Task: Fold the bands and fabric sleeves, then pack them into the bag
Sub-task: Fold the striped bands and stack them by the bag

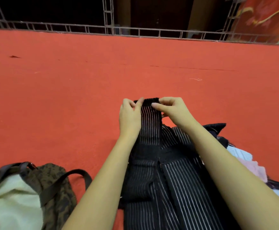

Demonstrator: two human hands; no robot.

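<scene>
A long black elastic band with thin white stripes point(150, 130) stretches away from me over the red carpet. My left hand point(130, 115) pinches its far end at the left corner, and my right hand point(173, 108) pinches the right corner of the same end. More striped black bands point(182, 185) lie beneath my forearms. At the lower left sits a brown patterned bag point(55, 183) with dark straps and a pale green lining, its mouth open.
A pile of pale blue and pink fabric point(246, 163) with dark pieces lies at the right, partly behind my right forearm. Red carpet point(85, 80) spreads ahead. A metal truss frame point(109, 29) runs along its far edge.
</scene>
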